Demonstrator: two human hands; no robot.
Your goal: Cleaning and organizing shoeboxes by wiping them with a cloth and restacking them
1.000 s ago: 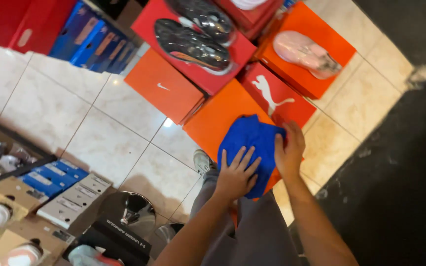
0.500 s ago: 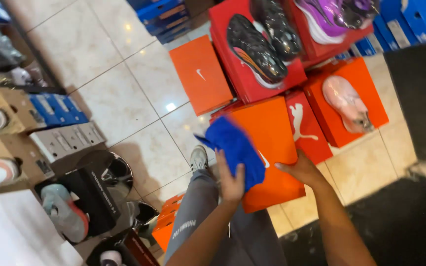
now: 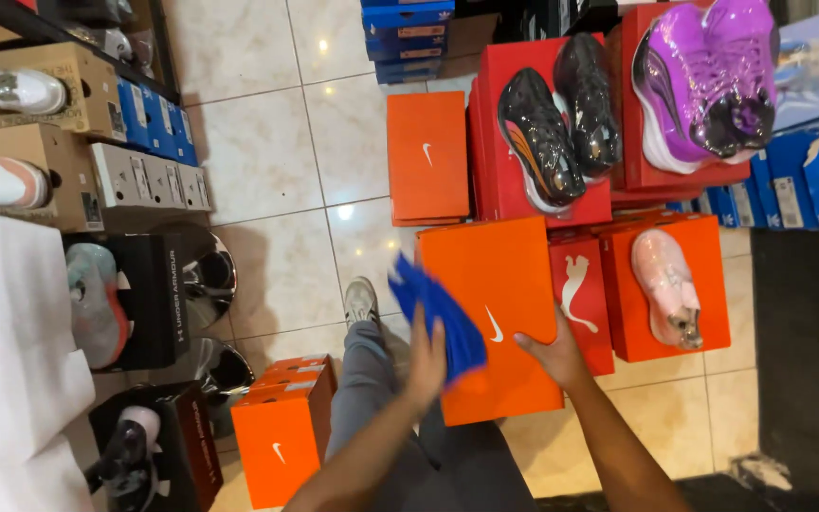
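Hands apart: left hand (image 3: 426, 356) grips one blue cloth (image 3: 438, 313), right hand (image 3: 552, 353) steadies one orange box (image 3: 495, 284).

Crumpled blue cloth (image 3: 443, 313), perhaps a rag, against closed orange shoebox (image 3: 495, 284) lid, box flat

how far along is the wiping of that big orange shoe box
In hand: the left hand presses a blue cloth against the near left edge of the large orange box, while the right hand steadies its near edge. Done: hard to judge; the lid shows no visible dirt. Left: the far half of the lid is not under the cloth.
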